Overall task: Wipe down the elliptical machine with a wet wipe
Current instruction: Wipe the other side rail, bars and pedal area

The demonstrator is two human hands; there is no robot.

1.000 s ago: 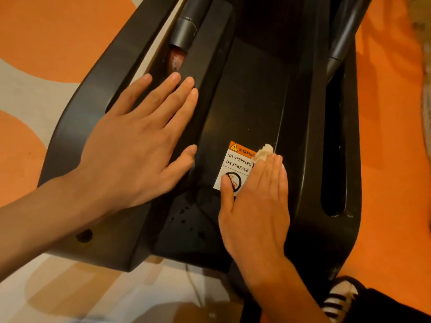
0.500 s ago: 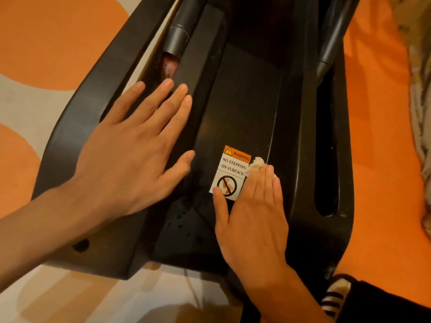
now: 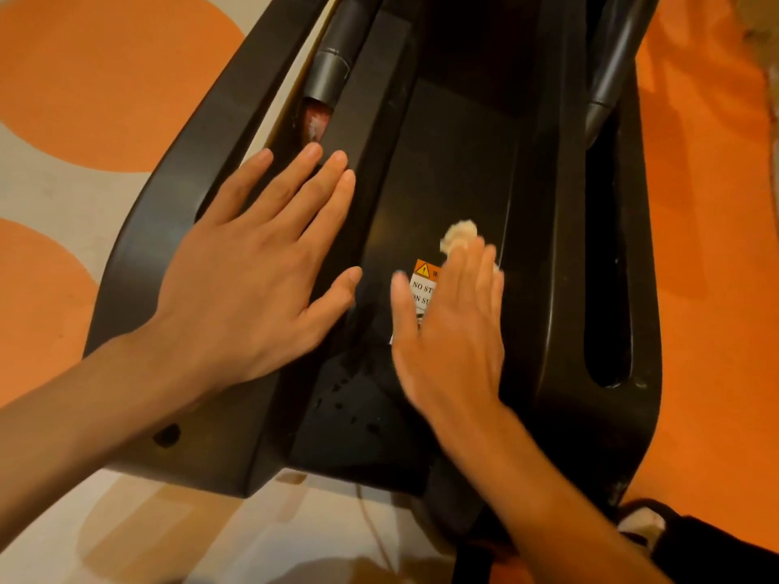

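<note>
The black base of the elliptical machine (image 3: pixel 459 132) fills the middle of the head view. My left hand (image 3: pixel 257 280) lies flat with straight fingers on its left side rail. My right hand (image 3: pixel 451 330) presses flat on the centre panel, over most of an orange and white warning sticker (image 3: pixel 421 282). A crumpled whitish wet wipe (image 3: pixel 458 234) sticks out from under my right fingertips. Part of the wipe is hidden beneath the fingers.
The machine stands on an orange and cream patterned floor (image 3: pixel 708 255). A grey tube (image 3: pixel 335 65) runs into the left channel and another (image 3: pixel 607 82) into the right slot. A striped shoe (image 3: pixel 640 524) shows at the bottom right. A thin cord (image 3: pixel 371 520) crosses the floor below.
My right hand has slid the wipe forward and a little left, covering more of the warning sticker. My left hand stays flat on the left rail.
</note>
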